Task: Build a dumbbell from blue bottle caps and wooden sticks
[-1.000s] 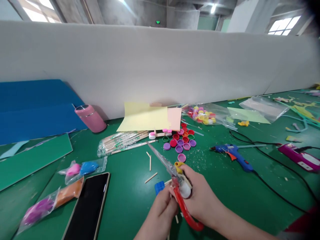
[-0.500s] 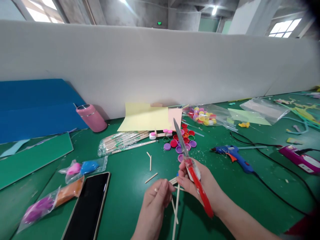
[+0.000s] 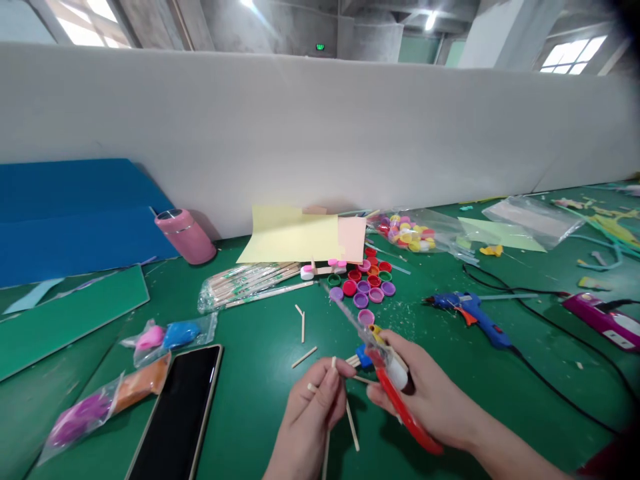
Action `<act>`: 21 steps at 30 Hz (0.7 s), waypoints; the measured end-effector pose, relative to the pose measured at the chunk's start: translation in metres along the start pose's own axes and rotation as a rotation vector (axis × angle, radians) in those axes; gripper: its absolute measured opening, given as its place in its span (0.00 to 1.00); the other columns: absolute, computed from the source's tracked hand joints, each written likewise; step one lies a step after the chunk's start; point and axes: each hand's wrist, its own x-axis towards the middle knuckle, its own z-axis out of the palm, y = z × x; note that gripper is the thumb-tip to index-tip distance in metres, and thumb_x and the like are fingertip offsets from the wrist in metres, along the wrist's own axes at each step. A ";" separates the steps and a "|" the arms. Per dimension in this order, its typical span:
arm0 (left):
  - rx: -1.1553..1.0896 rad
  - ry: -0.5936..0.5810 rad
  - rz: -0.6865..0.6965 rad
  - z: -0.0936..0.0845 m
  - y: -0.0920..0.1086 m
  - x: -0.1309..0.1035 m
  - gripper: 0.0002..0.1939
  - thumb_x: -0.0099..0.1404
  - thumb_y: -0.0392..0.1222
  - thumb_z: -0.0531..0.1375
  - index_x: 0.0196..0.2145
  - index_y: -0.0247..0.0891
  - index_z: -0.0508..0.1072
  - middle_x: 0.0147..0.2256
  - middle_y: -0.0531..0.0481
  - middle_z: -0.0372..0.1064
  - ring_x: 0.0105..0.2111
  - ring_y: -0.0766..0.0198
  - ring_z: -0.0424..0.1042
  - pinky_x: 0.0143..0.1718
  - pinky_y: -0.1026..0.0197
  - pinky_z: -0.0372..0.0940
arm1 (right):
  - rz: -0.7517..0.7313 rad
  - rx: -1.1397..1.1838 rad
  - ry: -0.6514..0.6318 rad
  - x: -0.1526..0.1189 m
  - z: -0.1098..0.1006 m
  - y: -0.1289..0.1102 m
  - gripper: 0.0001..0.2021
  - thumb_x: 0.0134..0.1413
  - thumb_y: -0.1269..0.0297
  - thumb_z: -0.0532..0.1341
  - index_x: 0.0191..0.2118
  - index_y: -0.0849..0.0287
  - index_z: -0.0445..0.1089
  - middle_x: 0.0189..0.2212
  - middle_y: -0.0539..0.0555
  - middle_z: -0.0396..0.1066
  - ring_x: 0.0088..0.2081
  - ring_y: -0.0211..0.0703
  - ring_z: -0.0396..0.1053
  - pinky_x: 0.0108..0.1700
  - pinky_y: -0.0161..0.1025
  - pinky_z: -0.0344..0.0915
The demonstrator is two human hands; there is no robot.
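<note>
My left hand (image 3: 311, 419) is closed on a thin wooden stick (image 3: 327, 455), whose tip pokes up above the thumb and whose length runs down past the palm. A short stick end (image 3: 313, 388) also sticks out between its fingers. In my right hand (image 3: 425, 383) are red-handled scissors (image 3: 400, 403), blades up and to the left, blurred by motion. Partly hidden behind the scissors are a blue piece (image 3: 364, 356) and a yellow piece. Another stick (image 3: 353, 425) lies on the green table below the hands. Short cut sticks (image 3: 304, 357) lie left of them.
Coloured bottle caps (image 3: 366, 317) cluster beyond my hands, near a bag of wooden sticks (image 3: 250, 283). A phone (image 3: 175, 413) and clay packets (image 3: 113, 400) lie left. To the right rests a blue glue gun (image 3: 473, 313) with its cable. A pink flask (image 3: 186, 237) stands by the white partition (image 3: 320, 147).
The long stick, earlier at my right fingertips, is now in my left hand with its tip raised. My right hand moved slightly right and down, and the scissors tilted further left.
</note>
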 end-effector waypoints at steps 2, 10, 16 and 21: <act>-0.024 0.040 0.037 0.000 0.005 -0.001 0.13 0.62 0.48 0.52 0.30 0.35 0.67 0.13 0.62 0.44 0.17 0.71 0.40 0.19 0.66 0.39 | 0.026 -0.134 -0.048 -0.008 -0.008 0.003 0.13 0.43 0.64 0.63 0.32 0.55 0.57 0.23 0.44 0.58 0.22 0.33 0.55 0.24 0.29 0.57; 0.200 0.146 0.197 -0.006 0.014 -0.006 0.14 0.59 0.50 0.55 0.25 0.35 0.70 0.17 0.57 0.52 0.18 0.71 0.49 0.19 0.67 0.44 | 0.118 -0.516 -0.105 -0.030 -0.023 0.011 0.13 0.43 0.60 0.61 0.33 0.52 0.55 0.24 0.45 0.63 0.23 0.37 0.58 0.22 0.32 0.53; 0.465 0.169 0.356 -0.009 0.013 -0.008 0.09 0.59 0.43 0.55 0.33 0.40 0.74 0.28 0.49 0.67 0.27 0.63 0.62 0.27 0.65 0.55 | 0.124 -0.590 -0.121 -0.032 -0.021 0.009 0.14 0.40 0.61 0.61 0.33 0.52 0.54 0.25 0.45 0.65 0.22 0.38 0.59 0.22 0.33 0.51; 0.753 0.133 0.513 -0.013 0.012 -0.006 0.10 0.60 0.35 0.53 0.35 0.41 0.73 0.27 0.50 0.67 0.28 0.61 0.63 0.31 0.63 0.56 | 0.123 -0.581 -0.114 -0.032 -0.020 0.008 0.14 0.40 0.61 0.61 0.33 0.53 0.55 0.26 0.45 0.66 0.22 0.37 0.59 0.22 0.32 0.50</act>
